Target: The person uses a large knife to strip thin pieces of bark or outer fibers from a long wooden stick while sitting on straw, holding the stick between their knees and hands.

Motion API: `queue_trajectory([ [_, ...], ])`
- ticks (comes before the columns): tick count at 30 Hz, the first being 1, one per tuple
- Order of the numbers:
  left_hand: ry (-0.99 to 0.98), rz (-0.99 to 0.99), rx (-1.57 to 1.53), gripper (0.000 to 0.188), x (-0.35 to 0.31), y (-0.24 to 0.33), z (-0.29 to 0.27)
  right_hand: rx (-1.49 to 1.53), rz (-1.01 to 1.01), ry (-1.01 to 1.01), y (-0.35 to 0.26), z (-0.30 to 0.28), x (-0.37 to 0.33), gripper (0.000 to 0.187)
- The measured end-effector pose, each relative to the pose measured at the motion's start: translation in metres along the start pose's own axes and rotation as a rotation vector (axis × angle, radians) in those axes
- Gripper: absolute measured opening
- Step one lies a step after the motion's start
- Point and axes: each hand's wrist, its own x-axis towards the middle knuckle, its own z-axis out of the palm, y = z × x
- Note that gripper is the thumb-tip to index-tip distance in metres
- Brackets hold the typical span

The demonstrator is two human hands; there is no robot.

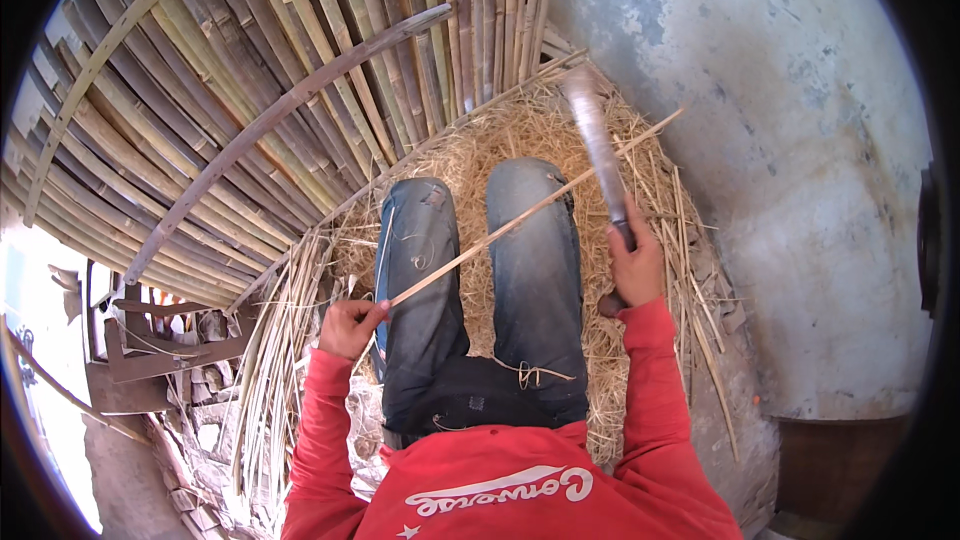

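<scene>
My left hand point(350, 328) is closed on the near end of a long, thin bamboo strip point(488, 238). The strip slants up to the right across my thighs, its far end past my right knee. In my right hand point(636, 262) is the dark handle of a large knife point(594, 130), its long blade pointing up and away from me. The blade is smeared by motion and crosses the strip near its far end; whether they touch I cannot tell. Loose fibres lie on my jeans point(532, 292).
Pale shavings point(540, 130) cover the ground around my legs. A panel of bamboo slats point(300, 60) leans at the far left. Thin strips point(275, 370) lie in a bundle on the left, more point(690, 280) on the right. A worn bluish wall point(780, 160) stands close on the right.
</scene>
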Motion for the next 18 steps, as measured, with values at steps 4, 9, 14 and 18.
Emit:
queue_trajectory([
  [4,-0.083,-0.113,-0.035,0.046,0.009,0.01,-0.002,-0.052,-0.097,-0.276,-0.038,0.015,-0.036,0.062],
  [9,-0.207,-0.234,-0.176,0.047,0.009,0.012,-0.006,-0.096,-0.195,-0.011,-0.01,0.011,-0.007,0.064],
  [14,-0.284,-0.327,-0.189,0.047,0.016,0.012,0.003,-0.083,-0.088,-0.013,-0.015,0.007,-0.005,0.064],
  [18,-0.323,-0.346,-0.264,0.049,0.016,0.009,0.004,-0.064,-0.242,-0.179,-0.019,0.023,-0.034,0.063],
])
